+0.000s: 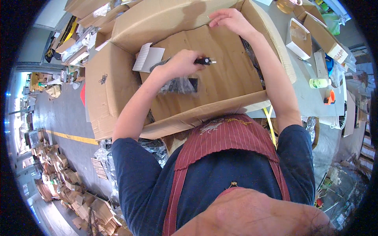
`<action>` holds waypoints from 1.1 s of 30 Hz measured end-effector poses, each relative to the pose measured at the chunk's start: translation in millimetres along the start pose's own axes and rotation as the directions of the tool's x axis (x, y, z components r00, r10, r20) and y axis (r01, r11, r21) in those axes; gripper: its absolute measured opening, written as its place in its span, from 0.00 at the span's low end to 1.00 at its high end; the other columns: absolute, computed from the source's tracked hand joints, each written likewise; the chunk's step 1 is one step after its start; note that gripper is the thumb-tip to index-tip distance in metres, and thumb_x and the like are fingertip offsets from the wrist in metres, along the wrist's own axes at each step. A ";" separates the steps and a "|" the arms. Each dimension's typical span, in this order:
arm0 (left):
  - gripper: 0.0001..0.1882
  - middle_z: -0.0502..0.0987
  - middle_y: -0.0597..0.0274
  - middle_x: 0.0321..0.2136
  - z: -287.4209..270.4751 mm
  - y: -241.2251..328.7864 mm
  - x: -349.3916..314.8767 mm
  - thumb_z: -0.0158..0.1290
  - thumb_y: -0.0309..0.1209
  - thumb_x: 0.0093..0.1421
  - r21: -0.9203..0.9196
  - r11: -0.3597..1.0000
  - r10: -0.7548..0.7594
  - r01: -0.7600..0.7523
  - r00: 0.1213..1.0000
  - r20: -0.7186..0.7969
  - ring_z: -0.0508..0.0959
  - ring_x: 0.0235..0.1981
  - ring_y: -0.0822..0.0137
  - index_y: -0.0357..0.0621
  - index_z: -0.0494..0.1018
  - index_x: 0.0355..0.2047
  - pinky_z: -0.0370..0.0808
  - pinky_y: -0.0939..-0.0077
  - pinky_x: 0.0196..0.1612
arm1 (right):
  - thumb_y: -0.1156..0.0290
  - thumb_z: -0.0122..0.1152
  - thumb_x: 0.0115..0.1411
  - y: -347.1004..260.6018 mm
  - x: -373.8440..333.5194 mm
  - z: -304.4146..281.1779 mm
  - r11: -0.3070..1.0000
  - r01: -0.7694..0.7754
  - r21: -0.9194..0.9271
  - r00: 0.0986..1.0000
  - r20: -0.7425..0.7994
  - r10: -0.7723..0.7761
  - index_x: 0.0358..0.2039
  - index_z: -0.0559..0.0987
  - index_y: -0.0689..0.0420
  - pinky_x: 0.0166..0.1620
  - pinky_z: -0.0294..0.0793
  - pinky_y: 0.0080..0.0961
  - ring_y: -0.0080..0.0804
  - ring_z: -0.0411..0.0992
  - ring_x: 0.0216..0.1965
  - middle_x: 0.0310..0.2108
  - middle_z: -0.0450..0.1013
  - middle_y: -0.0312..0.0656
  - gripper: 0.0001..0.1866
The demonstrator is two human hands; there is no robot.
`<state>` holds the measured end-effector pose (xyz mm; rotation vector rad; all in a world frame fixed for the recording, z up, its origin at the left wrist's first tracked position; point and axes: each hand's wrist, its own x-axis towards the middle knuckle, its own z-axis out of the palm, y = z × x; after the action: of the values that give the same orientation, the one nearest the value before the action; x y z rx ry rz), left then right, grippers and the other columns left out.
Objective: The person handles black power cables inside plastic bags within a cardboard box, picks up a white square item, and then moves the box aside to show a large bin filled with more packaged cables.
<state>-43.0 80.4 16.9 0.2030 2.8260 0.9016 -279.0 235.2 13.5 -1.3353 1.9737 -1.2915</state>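
Observation:
A large open cardboard box (103,88) stands in front of me, a flat brown cardboard sheet (232,74) lying inside it. My left hand (185,63) is over the sheet, closed on a short black tool with a shiny tip (205,61); I cannot tell its exact kind. Beneath that wrist lies a black item in clear plastic wrap (182,84). A folded white paper (147,57) rests at the box's left inside. Near the far right inner wall, my right hand (230,20) has its fingers apart and curved, with nothing seen in them.
On the grey table (289,100) to the right are a small open white box (298,38), a bottle with a green label (319,83) and an orange tape roll or dispenser (329,96). Cardboard pieces (75,185) heap on the floor at left, beyond a yellow line (71,137).

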 end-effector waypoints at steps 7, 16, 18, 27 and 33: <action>0.18 0.83 0.48 0.37 9.9 4.6 -0.6 0.57 0.33 0.62 -0.045 0.999 0.006 0.002 0.984 0.178 0.83 0.36 0.52 0.40 0.77 0.51 0.77 0.63 0.42 | 0.84 0.51 0.54 -51.9 -12.4 -2.8 0.907 0.055 0.418 0.986 -0.166 0.016 0.44 0.79 0.68 0.45 0.79 0.33 0.35 0.80 0.38 0.34 0.80 0.46 0.17; 0.41 0.72 0.48 0.60 -11.9 -34.6 -7.6 0.64 0.31 0.50 0.310 0.949 -0.103 0.051 0.983 0.154 0.70 0.62 0.51 0.46 0.64 0.66 0.70 0.55 0.61 | 0.86 0.47 0.56 -42.7 -6.6 3.6 0.926 0.073 0.371 0.967 -0.255 0.026 0.43 0.79 0.70 0.40 0.81 0.29 0.35 0.80 0.35 0.31 0.80 0.48 0.16; 0.50 0.63 0.47 0.65 -20.0 -0.5 -9.9 0.67 0.32 0.46 0.393 0.908 -0.274 0.146 0.916 0.294 0.62 0.67 0.49 0.49 0.56 0.69 0.64 0.47 0.64 | 0.85 0.47 0.56 -41.0 -8.8 3.3 0.937 0.072 0.341 0.958 -0.285 0.030 0.43 0.79 0.70 0.40 0.81 0.28 0.34 0.80 0.35 0.31 0.80 0.48 0.16; 0.64 0.45 0.35 0.70 25.9 5.6 -8.5 0.73 0.46 0.38 0.481 0.835 -0.460 0.265 0.817 0.348 0.44 0.72 0.36 0.52 0.48 0.73 0.47 0.17 0.62 | 0.84 0.49 0.53 -48.9 -11.2 13.0 0.994 0.112 0.016 0.944 -0.315 -0.101 0.42 0.79 0.66 0.40 0.79 0.27 0.30 0.81 0.34 0.29 0.82 0.44 0.17; 0.56 0.54 0.35 0.67 70.6 -12.0 -10.1 0.65 0.61 0.46 0.598 0.777 -0.307 0.196 0.947 0.088 0.52 0.70 0.37 0.53 0.56 0.70 0.50 0.16 0.59 | 0.82 0.50 0.49 -43.8 -14.3 16.3 0.983 0.136 -0.121 0.942 -0.293 -0.166 0.43 0.80 0.64 0.42 0.79 0.29 0.36 0.81 0.35 0.30 0.82 0.44 0.19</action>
<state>-19.9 108.5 -45.6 -0.0287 2.7693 -0.0657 -239.1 235.8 41.8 -1.4313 2.1988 -1.5686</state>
